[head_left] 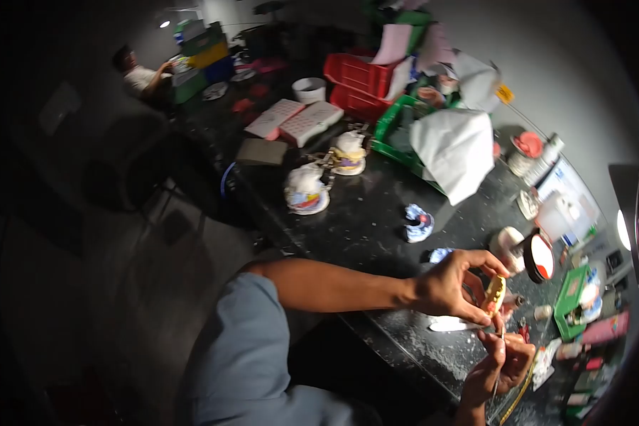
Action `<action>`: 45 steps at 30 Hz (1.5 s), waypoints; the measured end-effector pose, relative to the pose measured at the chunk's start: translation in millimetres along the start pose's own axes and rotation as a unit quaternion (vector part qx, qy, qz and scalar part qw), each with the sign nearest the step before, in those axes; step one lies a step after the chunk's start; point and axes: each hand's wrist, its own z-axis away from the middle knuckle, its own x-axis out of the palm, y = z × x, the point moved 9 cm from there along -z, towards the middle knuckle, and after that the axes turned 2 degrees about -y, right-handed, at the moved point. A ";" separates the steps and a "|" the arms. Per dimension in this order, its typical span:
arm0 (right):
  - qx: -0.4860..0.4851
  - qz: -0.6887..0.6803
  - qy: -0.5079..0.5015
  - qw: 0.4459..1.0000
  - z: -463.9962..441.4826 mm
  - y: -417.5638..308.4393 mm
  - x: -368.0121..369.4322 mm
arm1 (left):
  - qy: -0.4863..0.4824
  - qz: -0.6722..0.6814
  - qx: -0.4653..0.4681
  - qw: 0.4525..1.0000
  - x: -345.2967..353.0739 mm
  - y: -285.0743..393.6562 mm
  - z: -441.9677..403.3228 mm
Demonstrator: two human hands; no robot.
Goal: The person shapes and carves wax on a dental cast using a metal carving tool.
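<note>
My left hand [447, 287] is closed round a yellow dental model [496, 295], its fingers and thumb at the model's two ends. Pink material shows at the model's lower part. Just below, my right hand [500, 362] grips a thin metal tool [502, 341], whose upper end comes close to the model; whether it touches cannot be told. Under the hands, a white-bladed knife or spatula [451, 324] lies on the black table [362, 234] amid white powder.
Two mounted dental casts [307, 190] stand farther left. Blue-white moulds [419, 223] lie mid-table. Behind are red bins [358, 85], a green basket [390, 131] with white paper and a white bowl [309, 90]. Jars and a lamp are at right. Another person [143, 78] sits far left.
</note>
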 end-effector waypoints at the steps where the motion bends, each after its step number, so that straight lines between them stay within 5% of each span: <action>1: 0.023 0.004 0.027 0.999 1.6 3.2 -1.0 | -0.006 0.018 0.007 1.000 1.8 2.4 -0.4; 36: -0.051 0.074 0.006 0.996 1.5 -15.2 -2.0 | 0.014 0.036 0.021 0.999 -14.3 -5.2 -7.0; 39: -0.030 0.056 0.047 0.997 3.9 -8.9 -4.0 | 0.019 0.029 0.017 0.999 -18.4 -1.5 -6.6; 41: 0.079 0.007 0.101 0.992 5.5 7.9 -20.6 | 0.010 0.012 0.030 0.999 -19.3 0.2 -10.1; 44: 0.021 0.071 -0.031 0.997 -8.6 -9.4 -5.5 | 0.021 -0.002 -0.016 1.000 -27.4 -5.3 -14.7; 45: -0.065 0.105 -0.063 0.990 -15.9 -29.8 3.1 | 0.015 0.001 -0.021 1.000 -29.5 -6.9 -16.1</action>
